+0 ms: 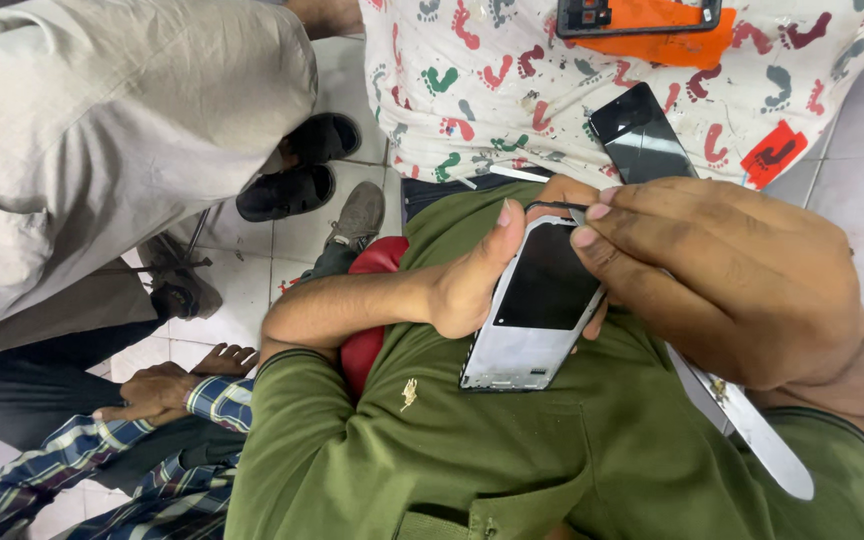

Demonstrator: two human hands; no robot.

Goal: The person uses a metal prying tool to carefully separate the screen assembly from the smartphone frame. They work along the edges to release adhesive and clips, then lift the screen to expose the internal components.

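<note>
Phone frame [535, 305] sits in our left hand [472, 285], thumb pressed along its edge, held over our green shirt [552, 450]. Our right hand [722, 280] pinches thin black strip [552, 207] at frame's top, fingertips clenched on it; long metal blade [752, 430] juts beneath that wrist. Black screen panel [642, 133] lies on footprint-patterned cloth [492, 90] just beyond.

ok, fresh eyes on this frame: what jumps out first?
Dead centre, the left hand and right hand hold a phone frame against a green shirt, the right fingers pinching a thin dark strip at its top edge. Above lies a footprint-patterned cloth with a loose dark screen panel and an orange sheet under a black frame. At left, another person's plaid sleeve.
</note>
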